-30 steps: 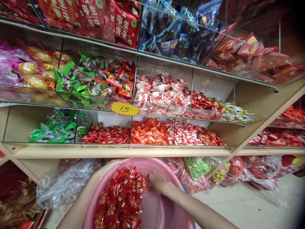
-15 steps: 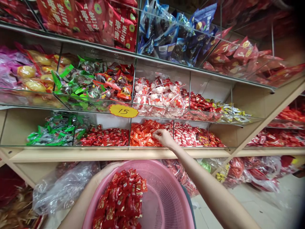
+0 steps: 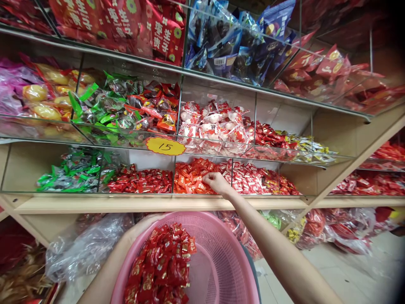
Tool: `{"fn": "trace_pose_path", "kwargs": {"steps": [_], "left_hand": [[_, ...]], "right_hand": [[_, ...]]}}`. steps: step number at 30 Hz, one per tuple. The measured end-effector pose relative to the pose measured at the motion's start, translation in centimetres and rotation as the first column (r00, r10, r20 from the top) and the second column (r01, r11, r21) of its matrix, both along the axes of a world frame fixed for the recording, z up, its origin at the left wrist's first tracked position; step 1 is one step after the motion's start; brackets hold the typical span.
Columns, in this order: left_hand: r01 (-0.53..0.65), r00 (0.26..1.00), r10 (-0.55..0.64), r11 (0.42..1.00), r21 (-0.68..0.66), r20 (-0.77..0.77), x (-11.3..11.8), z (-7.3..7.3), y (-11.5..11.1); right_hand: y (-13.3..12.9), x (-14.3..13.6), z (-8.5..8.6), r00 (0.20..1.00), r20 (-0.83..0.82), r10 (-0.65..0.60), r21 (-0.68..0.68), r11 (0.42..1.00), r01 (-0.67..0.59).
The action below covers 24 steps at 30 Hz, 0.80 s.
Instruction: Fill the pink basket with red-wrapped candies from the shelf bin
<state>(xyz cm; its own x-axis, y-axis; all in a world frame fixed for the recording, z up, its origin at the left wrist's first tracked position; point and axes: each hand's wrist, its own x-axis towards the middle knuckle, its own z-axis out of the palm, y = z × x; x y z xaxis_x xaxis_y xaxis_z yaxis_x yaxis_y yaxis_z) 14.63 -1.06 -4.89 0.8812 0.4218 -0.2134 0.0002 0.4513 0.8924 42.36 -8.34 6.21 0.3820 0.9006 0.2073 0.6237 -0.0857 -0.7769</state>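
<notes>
My left hand (image 3: pixel 146 226) is curled around the far left side of a pink plastic basket (image 3: pixel 232 253), its fingers mostly hidden behind the rim. Red wrapped candies (image 3: pixel 161 264) are heaped on the left side inside this perforated basket, which tilts towards me. Out over the lowest shelf, my right hand (image 3: pixel 217 183) has its fingers pinched together at the orange-red wrapped candies (image 3: pixel 191 175). Whatever lies between those fingertips is too small to make out. Darker red candies (image 3: pixel 141 180) fill the section to the left, and red-and-white ones (image 3: pixel 248 177) lie to the right.
Glass dividers and a wooden ledge (image 3: pixel 95 204) bound the shelf sections. Above the lowest row hangs a yellow price tag (image 3: pixel 166 146) marked 15. Blue packets (image 3: pixel 226 46) fill an upper shelf. Transparent plastic bags (image 3: pixel 84 247) lie below the ledge.
The view has shifted slightly, so the shelves sit a little further right. My right hand stays at the orange-red candies, and the basket remains in my left hand.
</notes>
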Motion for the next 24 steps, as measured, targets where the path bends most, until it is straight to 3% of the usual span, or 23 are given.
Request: {"fn": "trace_pose_path", "kwargs": {"steps": [7,14,18,24], "left_hand": [[0.009,1.0,-0.009,0.999,-0.035,-0.002,-0.1,0.6,-0.4],[0.022,0.999,-0.024,0.998,-0.065,-0.027,-0.1,0.9,-0.5],[0.018,0.999,-0.02,0.998,-0.059,-0.027,0.0,0.9,-0.6],[-0.01,0.999,0.009,1.0,-0.028,-0.036,-0.1,0.7,-0.5]], "right_hand": [[-0.1,-0.1,0.2,0.962,-0.268,0.043,0.023,0.999,-0.038],[-0.6,-0.2,0.3,0.924,-0.374,0.082,0.119,0.992,-0.04],[-1.0,-0.9,0.7,0.92,-0.372,0.121,0.178,0.982,-0.057],[-3.4,-2.4,2.8,0.966,-0.206,0.16,0.269,0.958,-0.101]]}}
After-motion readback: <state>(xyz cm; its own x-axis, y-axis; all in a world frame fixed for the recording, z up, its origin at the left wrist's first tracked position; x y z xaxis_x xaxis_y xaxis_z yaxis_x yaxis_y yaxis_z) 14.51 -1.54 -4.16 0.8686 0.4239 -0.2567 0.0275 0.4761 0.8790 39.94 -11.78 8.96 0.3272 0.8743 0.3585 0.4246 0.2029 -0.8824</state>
